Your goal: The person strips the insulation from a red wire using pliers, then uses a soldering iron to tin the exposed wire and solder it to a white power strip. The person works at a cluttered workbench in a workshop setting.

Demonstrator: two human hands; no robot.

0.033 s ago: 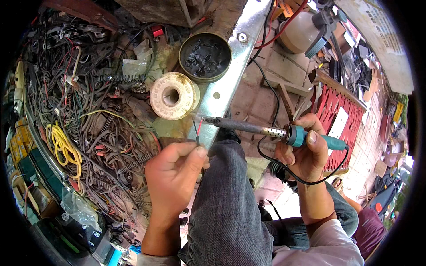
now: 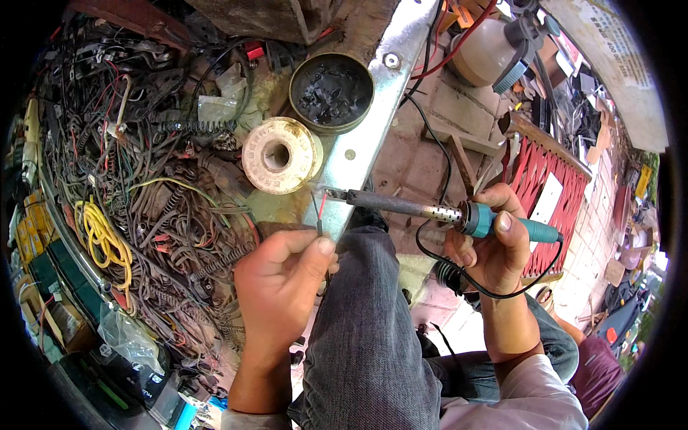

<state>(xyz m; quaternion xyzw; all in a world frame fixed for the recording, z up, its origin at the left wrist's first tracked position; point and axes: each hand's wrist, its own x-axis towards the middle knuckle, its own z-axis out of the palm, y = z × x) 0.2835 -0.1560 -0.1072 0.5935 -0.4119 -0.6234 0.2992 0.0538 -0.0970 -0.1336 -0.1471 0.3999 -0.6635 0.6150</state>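
Pointing to nine o'clock, the teal-handled, dark-barrelled soldering iron is being gripped by its handle, the safer hold, in the right hand. At seven o'clock from its tip, the thin black-sheathed, red-and-black wire, seemingly light and floppy, is being pinched by the left hand; contact is not being clearly shown.

Soldering iron has teal handle, dark grey shaft. Cord is black. Held cable is black, its leads red and black. Spool is off-white; tin is brownish, black inside. Wire coil is yellow. Jeans are faded grey-blue.
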